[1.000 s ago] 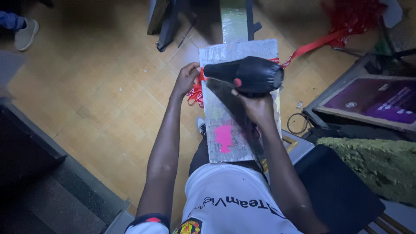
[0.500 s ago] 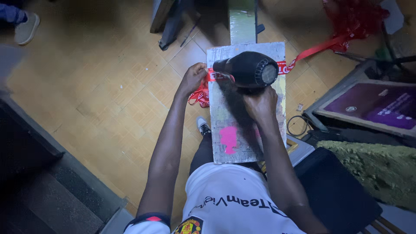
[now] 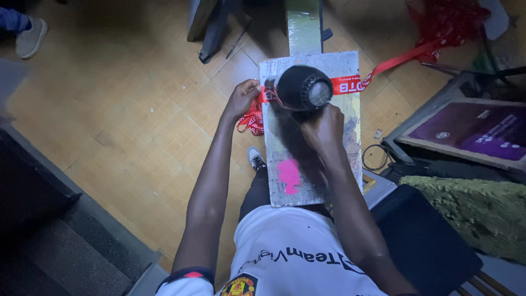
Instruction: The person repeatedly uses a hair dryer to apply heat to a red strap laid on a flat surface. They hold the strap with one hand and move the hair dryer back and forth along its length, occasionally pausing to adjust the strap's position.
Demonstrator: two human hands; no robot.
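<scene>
On the grey work board (image 3: 339, 175) across the person's lap, the right hand (image 3: 323, 129) grips a black hair dryer (image 3: 304, 87) over a red printed ribbon (image 3: 350, 84). The left hand (image 3: 243, 98) pinches the ribbon's bunched end at the board's left edge. A pink patch (image 3: 289, 175) marks the board.

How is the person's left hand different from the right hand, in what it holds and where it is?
The left hand pinches the red ribbon at the board's left edge; the right hand grips the black hair dryer above the board. The left hand sits beside the board, the right over it. Both are bare, arms reaching forward.
</scene>
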